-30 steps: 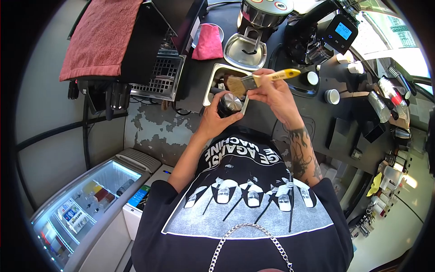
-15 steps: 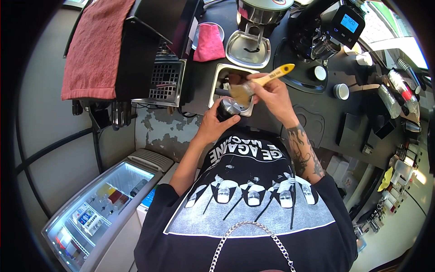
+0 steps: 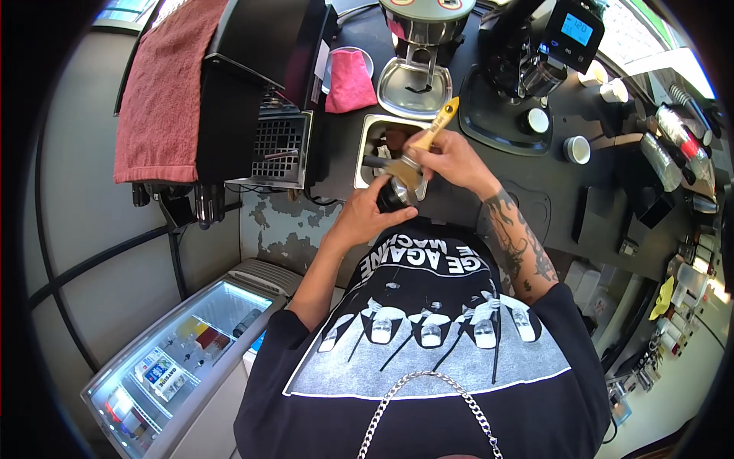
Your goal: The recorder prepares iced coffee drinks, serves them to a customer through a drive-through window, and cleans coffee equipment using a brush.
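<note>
My left hand is closed around a short black cylinder with a shiny metal face, which looks like a coffee tamper or leveller. In my right hand a flat brush with a yellow handle is pinched near its base, handle up. Its bristles point down and touch, or nearly touch, the metal face. Just beyond both hands sits a steel container let into the counter, with a dark bar across it and brown clumps inside, partly hidden by my hands.
Left stands a black coffee machine draped with a red towel, its drip grate alongside. Beyond the container are a pink cloth, a steel tray and a grinder. White cups stand right; a glass-topped fridge is lower left.
The brush handle has swung more upright and moved left, its bristles now lower over the metal face. The cylinder has tilted and shifted slightly right and down. The whole view has shifted a little.
</note>
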A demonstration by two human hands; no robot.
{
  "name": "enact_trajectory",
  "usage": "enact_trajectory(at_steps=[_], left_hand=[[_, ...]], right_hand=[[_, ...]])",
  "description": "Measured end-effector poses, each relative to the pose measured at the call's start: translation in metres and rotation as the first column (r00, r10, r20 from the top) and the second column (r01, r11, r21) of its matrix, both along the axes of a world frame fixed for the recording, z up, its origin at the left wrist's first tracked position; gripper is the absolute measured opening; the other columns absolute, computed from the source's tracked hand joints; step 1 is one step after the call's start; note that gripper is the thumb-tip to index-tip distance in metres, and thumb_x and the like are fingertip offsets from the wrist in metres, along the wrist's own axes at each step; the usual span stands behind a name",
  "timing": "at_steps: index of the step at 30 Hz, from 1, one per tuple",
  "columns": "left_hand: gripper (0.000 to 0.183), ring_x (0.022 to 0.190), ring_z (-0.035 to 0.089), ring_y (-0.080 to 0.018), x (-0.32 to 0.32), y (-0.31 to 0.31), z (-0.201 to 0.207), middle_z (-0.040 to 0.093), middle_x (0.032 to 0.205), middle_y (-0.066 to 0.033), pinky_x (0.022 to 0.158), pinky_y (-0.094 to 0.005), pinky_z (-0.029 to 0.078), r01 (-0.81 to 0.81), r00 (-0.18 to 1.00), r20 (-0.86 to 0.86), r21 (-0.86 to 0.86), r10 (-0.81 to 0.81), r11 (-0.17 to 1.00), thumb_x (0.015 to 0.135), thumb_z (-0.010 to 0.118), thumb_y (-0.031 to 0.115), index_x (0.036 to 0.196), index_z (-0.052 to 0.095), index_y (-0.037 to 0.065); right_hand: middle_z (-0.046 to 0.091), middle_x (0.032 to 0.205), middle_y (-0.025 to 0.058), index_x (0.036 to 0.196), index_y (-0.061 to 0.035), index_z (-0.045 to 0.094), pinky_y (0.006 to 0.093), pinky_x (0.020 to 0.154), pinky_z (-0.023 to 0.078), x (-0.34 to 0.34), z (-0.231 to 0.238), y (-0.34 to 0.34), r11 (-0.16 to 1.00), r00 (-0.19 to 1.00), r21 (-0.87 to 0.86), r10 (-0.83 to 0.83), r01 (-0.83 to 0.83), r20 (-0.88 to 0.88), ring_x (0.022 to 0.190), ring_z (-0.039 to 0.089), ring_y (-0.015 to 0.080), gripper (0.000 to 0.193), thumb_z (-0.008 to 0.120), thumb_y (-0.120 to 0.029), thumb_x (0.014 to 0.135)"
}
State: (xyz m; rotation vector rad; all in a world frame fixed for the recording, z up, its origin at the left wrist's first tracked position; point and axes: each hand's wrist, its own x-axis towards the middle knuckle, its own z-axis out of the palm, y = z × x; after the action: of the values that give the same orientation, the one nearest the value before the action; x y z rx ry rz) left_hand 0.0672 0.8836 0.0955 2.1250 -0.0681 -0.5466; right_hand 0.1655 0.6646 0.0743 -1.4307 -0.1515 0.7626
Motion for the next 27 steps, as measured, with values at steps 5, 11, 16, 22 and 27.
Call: enact_trajectory(at_steps=[5,11,16,22,27], left_hand=[[0.076,0.066,0.07,-0.036,0.003,-0.008,0.015,0.065,0.066,-0.0148,0.068,-0.0457,0.054,0.1,0.995,-0.031,0.236,-0.095,0.967,0.081,0.08,0.057,0.132,0.059,0.005],[0.072,0.066,0.068,-0.035,-0.003,-0.005,0.0,0.065,0.068,-0.0158,0.067,-0.0469,0.052,-0.072,0.996,0.079,0.278,0.052,0.958,0.08,0.082,0.054,0.129,0.06,0.005],[0.08,0.067,0.07,-0.0371,-0.001,-0.007,0.007,0.068,0.07,-0.0159,0.068,-0.0477,0.054,0.107,0.994,0.001,0.314,-0.113,0.943,0.081,0.08,0.056,0.133,0.057,0.001],[0.058,0.063,0.068,-0.0251,-0.015,-0.015,-0.032,0.066,0.072,-0.009,0.059,-0.0369,0.051,-0.123,0.95,0.262,-0.184,0.169,0.975,0.088,0.079,0.048,0.118,0.061,0.002],[0.032,0.058,0.044,-0.0052,-0.022,-0.021,-0.054,0.051,0.071,0.0029,0.053,-0.0234,0.037,-0.55,0.835,-0.348,-0.566,0.426,0.614,0.108,0.055,0.04,0.11,0.056,0.008]], right_hand=[[0.069,0.099,0.0018,0.114,0.0008,0.07,0.0228,0.065,0.053,-0.01,0.02,0.001,0.997,0.949,0.044,-0.072,0.061,0.307,0.073,0.062,0.0068,0.023,0.072,-0.016,0.098],[0.07,0.094,0.0102,0.106,-0.005,0.071,0.0348,0.072,0.055,-0.066,0.041,-0.01,0.977,0.796,-0.147,-0.034,0.154,0.605,0.082,0.071,0.0243,0.016,0.073,-0.011,0.091],[0.07,0.092,0.0103,0.107,-0.0035,0.071,0.0329,0.069,0.054,-0.054,0.039,-0.005,0.976,0.83,-0.176,-0.01,0.13,0.558,0.08,0.07,0.0241,0.018,0.074,-0.012,0.092],[0.07,0.088,0.0044,0.113,0.0029,0.07,0.0257,0.06,0.053,-0.028,-0.008,-0.008,0.984,0.976,-0.026,-0.172,0.177,0.134,0.069,0.065,0.007,0.028,0.072,-0.02,0.097],[0.068,0.092,0.0021,0.122,0.0012,0.067,0.0225,0.068,0.058,-0.071,-0.011,0.0,0.957,0.953,0.059,-0.274,0.283,-0.132,0.072,0.065,0.0065,0.03,0.068,-0.021,0.101]])
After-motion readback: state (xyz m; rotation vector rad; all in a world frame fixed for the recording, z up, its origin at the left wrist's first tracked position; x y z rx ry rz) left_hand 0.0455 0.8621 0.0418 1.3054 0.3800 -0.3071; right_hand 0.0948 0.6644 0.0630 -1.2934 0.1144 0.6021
